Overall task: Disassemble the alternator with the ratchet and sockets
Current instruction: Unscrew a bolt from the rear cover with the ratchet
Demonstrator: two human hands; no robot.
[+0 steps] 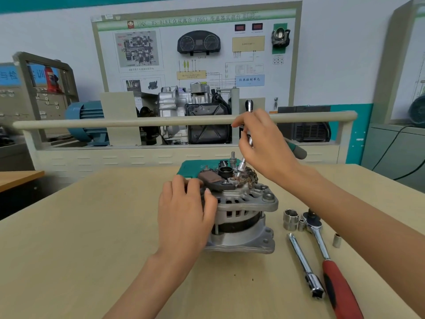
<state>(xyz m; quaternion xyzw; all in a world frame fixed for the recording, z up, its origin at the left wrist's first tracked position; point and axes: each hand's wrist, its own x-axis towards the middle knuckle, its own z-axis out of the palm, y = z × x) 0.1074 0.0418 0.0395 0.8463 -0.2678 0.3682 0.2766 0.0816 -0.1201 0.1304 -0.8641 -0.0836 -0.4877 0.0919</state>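
The silver alternator (243, 217) stands upright in the middle of the table, its black and brown rear parts facing up. My left hand (186, 208) grips its left side. My right hand (264, 143) holds a small ratchet with a green-grey handle (296, 149) above it. The ratchet's chrome extension and socket (242, 166) reach down onto a fastener on top of the alternator. A threaded stud (233, 157) sticks up beside the socket.
To the right of the alternator lie a large socket (290, 219), a red-handled ratchet (328, 261), a chrome extension bar (303, 265) and a small socket (336, 240). A green case (190, 169) sits behind the alternator. A training bench with a rail (138, 122) stands beyond.
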